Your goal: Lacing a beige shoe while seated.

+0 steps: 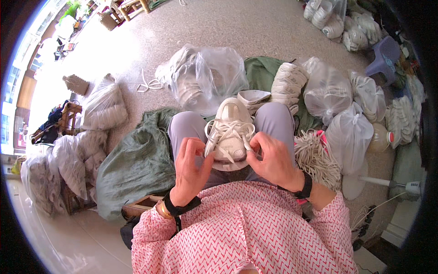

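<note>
A white sneaker (231, 148) rests on my lap between my knees, its toe pointing away from me. Across its front, a white shoelace (229, 129) is threaded in criss-cross rows, with a loose loop bulging at each side. My left hand (190, 166) is at the shoe's left edge, thumb and fingers closed where the left loop comes down; the pinch itself is partly hidden. On the other side, my right hand (273, 160) pinches the lace between thumb and forefinger by the opening. Just beyond the toe sits another pale shoe piece (253, 98).
A stack of pale shoe uppers (289, 84) stands beyond my right knee. Loose laces (318, 157) lie in a heap to the right. Clear bags of shoes (200, 75) surround me ahead and right. Green cloth (137, 164) covers a bundle at left. A fan-like white stand (372, 181) lies right.
</note>
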The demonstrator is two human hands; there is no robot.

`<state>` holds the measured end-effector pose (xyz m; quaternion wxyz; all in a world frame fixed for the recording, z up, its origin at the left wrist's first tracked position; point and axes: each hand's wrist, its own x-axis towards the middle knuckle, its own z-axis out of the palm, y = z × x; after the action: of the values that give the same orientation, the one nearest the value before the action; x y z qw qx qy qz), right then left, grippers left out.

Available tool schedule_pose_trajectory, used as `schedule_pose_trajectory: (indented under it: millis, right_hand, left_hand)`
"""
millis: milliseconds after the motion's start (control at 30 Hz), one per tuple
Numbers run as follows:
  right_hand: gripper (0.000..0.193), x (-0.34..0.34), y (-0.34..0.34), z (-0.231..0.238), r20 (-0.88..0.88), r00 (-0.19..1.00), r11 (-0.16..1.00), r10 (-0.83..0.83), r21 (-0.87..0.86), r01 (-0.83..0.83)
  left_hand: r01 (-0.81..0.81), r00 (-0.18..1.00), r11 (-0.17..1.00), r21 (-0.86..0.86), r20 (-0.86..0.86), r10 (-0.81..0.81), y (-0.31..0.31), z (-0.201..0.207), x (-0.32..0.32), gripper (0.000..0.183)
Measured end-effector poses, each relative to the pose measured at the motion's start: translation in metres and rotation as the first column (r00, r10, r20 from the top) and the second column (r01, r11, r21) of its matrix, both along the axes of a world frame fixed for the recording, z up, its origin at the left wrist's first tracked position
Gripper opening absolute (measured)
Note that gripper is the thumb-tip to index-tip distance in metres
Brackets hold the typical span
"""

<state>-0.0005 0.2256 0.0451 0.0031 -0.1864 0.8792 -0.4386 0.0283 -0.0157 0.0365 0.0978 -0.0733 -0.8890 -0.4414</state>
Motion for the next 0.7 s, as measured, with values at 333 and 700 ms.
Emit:
schedule_pose_trajectory:
  millis: [333,700]
  right_hand:
    - [0.016,-0.024,-0.014,0.020,0.029,0.999,0.998,0.036,0.052,-0.037]
    - [0.016,-0.014,0.037,-0.020,0.097,0.990,0.988,-0.103,-0.105,0.113]
  left_hand:
    - [0.316,0.937,0.915,-0.249,-0.071,-0.343,0.013,0.010,0.018,0.040]
    - [0.019,0.994,0.937,0.347,0.096,-0.056,-0.028,0.007,0.025,0.024]
